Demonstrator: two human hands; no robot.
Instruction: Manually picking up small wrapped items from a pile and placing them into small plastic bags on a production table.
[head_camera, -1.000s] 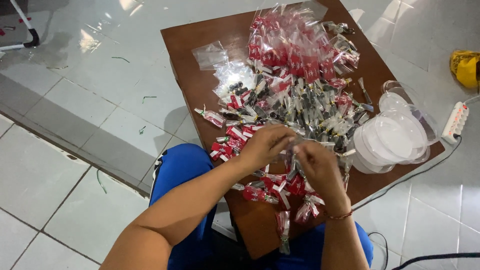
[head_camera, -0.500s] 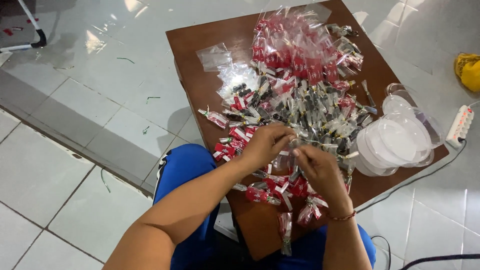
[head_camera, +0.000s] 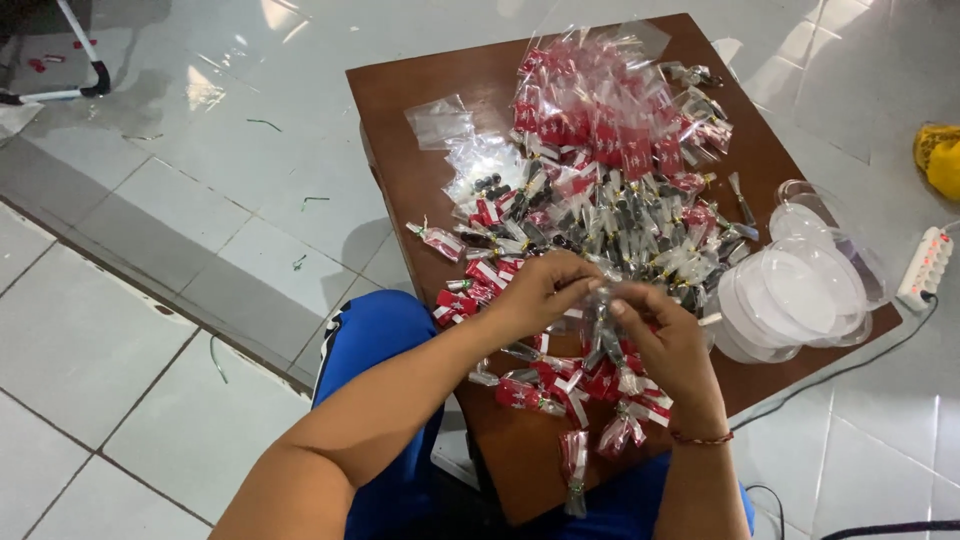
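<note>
Both hands are drawn together over the near half of the small brown table (head_camera: 420, 190), fingertips almost meeting. The left hand (head_camera: 538, 292) and the right hand (head_camera: 668, 345) pinch the top of one small clear packet (head_camera: 601, 330) between them — it hangs down from the fingers, a dark piece showing inside the film. Whether the fingers are twisting or merely holding it, I cannot tell.

Just beneath and toward the person's lap lie several finished packets with red labels (head_camera: 560, 385), scattered loosely, one near the table's edge. Beyond the hands the heap of packets (head_camera: 610, 190) spreads across most of the tabletop, red ones farthest away, darker ones closer. To the right of the right hand sits a stack of clear plastic containers (head_camera: 795, 285) — lids uppermost. Farther right, on the tiled floor, lies a white power strip (head_camera: 925, 265).
</note>
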